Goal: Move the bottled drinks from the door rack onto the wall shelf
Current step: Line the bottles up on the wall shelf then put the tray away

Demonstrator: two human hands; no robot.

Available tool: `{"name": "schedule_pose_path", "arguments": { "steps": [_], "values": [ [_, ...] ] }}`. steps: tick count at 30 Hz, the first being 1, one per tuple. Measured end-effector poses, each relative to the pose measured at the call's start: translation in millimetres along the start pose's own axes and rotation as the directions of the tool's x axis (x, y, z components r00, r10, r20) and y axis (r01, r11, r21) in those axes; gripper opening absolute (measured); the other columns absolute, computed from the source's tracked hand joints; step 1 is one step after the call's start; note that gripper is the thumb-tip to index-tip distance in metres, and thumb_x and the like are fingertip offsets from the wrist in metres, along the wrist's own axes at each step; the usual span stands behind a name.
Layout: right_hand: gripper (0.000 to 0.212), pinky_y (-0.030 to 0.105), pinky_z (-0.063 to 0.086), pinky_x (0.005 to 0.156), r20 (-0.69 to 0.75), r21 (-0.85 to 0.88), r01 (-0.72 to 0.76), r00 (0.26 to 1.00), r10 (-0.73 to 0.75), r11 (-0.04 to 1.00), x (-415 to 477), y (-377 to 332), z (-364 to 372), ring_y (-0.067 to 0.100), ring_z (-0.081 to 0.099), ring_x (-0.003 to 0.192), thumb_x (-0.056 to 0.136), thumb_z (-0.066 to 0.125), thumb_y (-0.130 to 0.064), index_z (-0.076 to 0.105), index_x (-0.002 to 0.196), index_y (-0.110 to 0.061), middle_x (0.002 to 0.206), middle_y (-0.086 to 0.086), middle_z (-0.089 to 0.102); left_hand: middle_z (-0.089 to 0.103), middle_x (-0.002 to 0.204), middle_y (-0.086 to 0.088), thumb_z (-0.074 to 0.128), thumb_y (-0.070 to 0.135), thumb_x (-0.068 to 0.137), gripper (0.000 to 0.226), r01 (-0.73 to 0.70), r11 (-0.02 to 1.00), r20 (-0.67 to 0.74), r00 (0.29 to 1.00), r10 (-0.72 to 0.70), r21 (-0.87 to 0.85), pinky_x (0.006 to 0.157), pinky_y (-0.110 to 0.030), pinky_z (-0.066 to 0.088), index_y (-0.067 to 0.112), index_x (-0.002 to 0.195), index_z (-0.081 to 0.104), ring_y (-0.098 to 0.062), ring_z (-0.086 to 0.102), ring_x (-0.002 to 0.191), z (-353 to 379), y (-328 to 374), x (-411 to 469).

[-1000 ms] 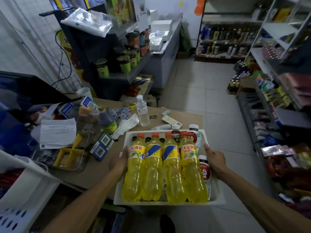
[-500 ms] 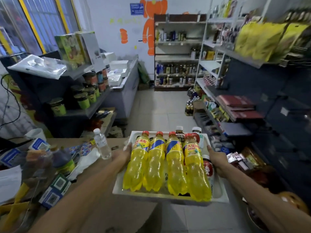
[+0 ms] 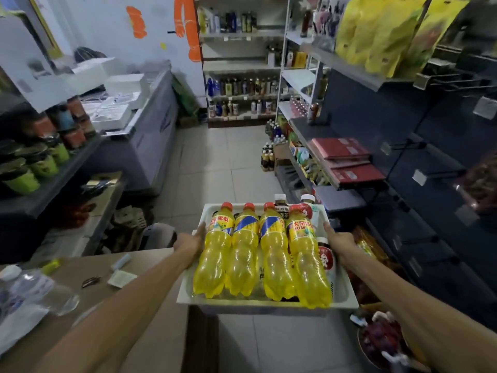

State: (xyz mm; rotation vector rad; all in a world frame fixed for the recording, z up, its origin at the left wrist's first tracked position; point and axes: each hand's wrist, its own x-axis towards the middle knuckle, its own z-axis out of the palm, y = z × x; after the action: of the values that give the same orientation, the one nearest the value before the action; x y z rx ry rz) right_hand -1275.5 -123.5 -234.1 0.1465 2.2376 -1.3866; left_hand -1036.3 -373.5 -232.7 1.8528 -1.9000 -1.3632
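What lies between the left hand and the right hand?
Head view: the tray, loaded with yellow bottles; left hand and right hand grip its sides.

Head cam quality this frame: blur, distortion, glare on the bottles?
Head view: periphery smeared, worst on the water bottle bottom left; yellow bottles and white rack fairly sharp; wide-angle bows the shelf uprights; small highlights on the bottles; light dim.
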Motion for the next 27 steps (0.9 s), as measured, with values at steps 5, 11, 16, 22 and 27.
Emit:
{"name": "schedule_pose_path", "arguments": {
  "steps": [5, 11, 16, 22, 27],
  "values": [
    [0.048, 0.038, 0.054, 0.077, -0.028, -0.002, -0.065, 0.998, 0.065, 0.998, 66, -18, 4, 0.030, 0.062, 0.080, 0.091, 0.061, -0.049, 0.060, 0.078, -0.002, 0.089, 0.015, 0.064, 0.059, 0.129, -0.016, 0.033, 0.082, 0.081, 0.093, -0.022, 0.993, 0.079, 0.997, 0.013, 0.114, 0.086, -0.030, 0.042, 0.006, 0.131, 0.057, -0.034, 0.056, 0.116, 39, 51, 60],
    [0.058, 0.034, 0.050, 0.072, -0.027, -0.014, -0.096, 0.995, 0.095, 0.995, 150, -63, 31, 0.031, 0.063, 0.086, 0.090, 0.062, -0.048, 0.065, 0.106, 0.008, 0.102, 0.019, 0.067, 0.062, 0.122, -0.022, 0.043, 0.068, 0.089, 0.083, -0.024, 0.993, 0.055, 0.998, 0.018, 0.114, 0.081, -0.036, 0.043, -0.007, 0.123, 0.057, -0.037, 0.059, 0.110, 76, 112, 139],
    [0.050, 0.028, 0.043, 0.054, 0.013, -0.001, -0.084, 0.996, 0.084, 0.996, 242, -123, 77, 0.025, 0.060, 0.070, 0.094, 0.058, -0.045, 0.062, 0.103, 0.005, 0.082, 0.012, 0.063, 0.064, 0.116, -0.024, 0.044, 0.068, 0.089, 0.082, -0.020, 0.998, 0.046, 0.999, 0.018, 0.053, 0.076, -0.035, 0.045, -0.007, 0.117, 0.061, -0.037, 0.061, 0.103, 101, 171, 230],
    [0.047, 0.040, 0.056, 0.069, 0.037, -0.007, -0.067, 0.997, 0.067, 0.998, 358, -215, 142, 0.023, 0.060, 0.066, 0.095, 0.057, -0.045, 0.062, 0.098, 0.002, 0.103, 0.022, 0.068, 0.060, 0.125, -0.023, 0.052, 0.066, 0.086, 0.085, 0.051, 0.998, 0.013, 0.999, -0.050, -0.041, 0.086, -0.037, 0.048, -0.010, 0.124, 0.056, -0.038, 0.059, 0.111, 112, 267, 335],
    [0.055, 0.031, 0.047, 0.062, 0.079, 0.018, -0.077, 0.994, 0.075, 0.997, 449, -294, 181, 0.027, 0.063, 0.078, 0.096, 0.056, -0.043, 0.058, 0.118, 0.007, 0.102, 0.016, 0.064, 0.060, 0.126, -0.023, 0.055, 0.069, 0.083, 0.088, 0.048, 0.998, -0.009, 0.999, -0.048, -0.026, 0.088, -0.041, 0.052, -0.006, 0.128, 0.054, -0.039, 0.060, 0.112, 124, 363, 433]
  ]
}}
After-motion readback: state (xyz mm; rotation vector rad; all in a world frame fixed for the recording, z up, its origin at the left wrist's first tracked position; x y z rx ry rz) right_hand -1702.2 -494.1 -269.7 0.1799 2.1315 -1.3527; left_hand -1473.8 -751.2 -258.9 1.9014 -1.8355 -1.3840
